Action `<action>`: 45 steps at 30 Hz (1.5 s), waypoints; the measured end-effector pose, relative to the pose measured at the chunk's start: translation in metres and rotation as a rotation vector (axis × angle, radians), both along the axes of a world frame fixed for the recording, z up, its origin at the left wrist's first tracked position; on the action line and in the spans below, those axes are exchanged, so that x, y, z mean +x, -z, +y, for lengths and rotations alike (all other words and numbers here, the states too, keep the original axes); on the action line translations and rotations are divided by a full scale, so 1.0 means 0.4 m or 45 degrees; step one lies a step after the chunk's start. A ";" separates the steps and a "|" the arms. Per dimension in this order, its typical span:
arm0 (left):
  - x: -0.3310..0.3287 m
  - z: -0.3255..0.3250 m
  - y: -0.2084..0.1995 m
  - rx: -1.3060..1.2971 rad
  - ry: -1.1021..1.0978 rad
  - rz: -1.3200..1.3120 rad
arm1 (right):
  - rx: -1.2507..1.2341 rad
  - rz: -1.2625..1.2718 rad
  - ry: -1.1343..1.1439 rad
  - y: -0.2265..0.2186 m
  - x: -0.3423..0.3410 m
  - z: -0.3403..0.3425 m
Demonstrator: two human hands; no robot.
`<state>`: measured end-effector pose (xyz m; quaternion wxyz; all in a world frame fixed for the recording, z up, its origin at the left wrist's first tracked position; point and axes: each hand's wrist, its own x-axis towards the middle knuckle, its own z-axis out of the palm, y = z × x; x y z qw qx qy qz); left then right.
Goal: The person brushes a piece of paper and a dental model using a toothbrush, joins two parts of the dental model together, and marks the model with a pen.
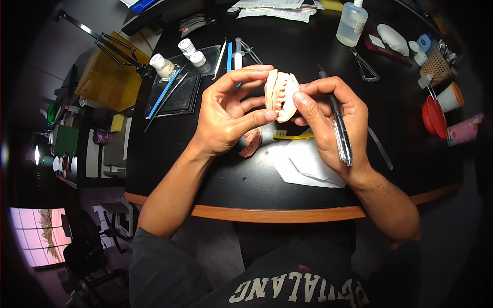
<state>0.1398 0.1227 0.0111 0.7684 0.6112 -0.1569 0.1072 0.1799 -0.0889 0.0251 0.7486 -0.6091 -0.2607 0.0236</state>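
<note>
Pink denture model point(280, 95), one, sat between both hands: left hand point(226, 115) pinched it; right hand point(328, 120) pinched it (also held one black pen point(339, 128)).

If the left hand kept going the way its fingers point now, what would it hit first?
The left hand points rightward at the dental model, which its fingers already touch. Past that, it would likely meet the right hand gripping the model's other side; depth looks about level.
</note>
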 end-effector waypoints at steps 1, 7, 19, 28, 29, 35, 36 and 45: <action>0.002 -0.001 0.004 -0.003 -0.001 -0.011 | 0.000 -0.006 0.002 -0.002 0.000 0.000; -0.006 0.003 -0.005 0.034 -0.017 0.006 | -0.019 0.017 -0.013 -0.005 -0.008 0.002; -0.003 0.004 -0.002 0.044 0.002 -0.016 | -0.032 -0.033 0.016 0.007 0.001 0.006; -0.003 0.005 0.000 0.031 0.009 0.001 | -0.054 -0.010 0.020 0.003 -0.003 0.002; -0.005 0.003 0.000 0.029 0.008 0.011 | -0.057 -0.004 0.018 0.004 -0.004 0.001; -0.003 0.007 -0.003 0.060 0.002 0.000 | -0.045 0.009 -0.026 -0.006 -0.007 -0.002; -0.003 0.009 -0.002 0.062 -0.005 -0.002 | -0.044 0.007 -0.033 -0.005 -0.007 -0.003; -0.005 0.005 -0.004 0.040 -0.001 0.033 | -0.087 0.005 -0.019 -0.004 -0.005 -0.002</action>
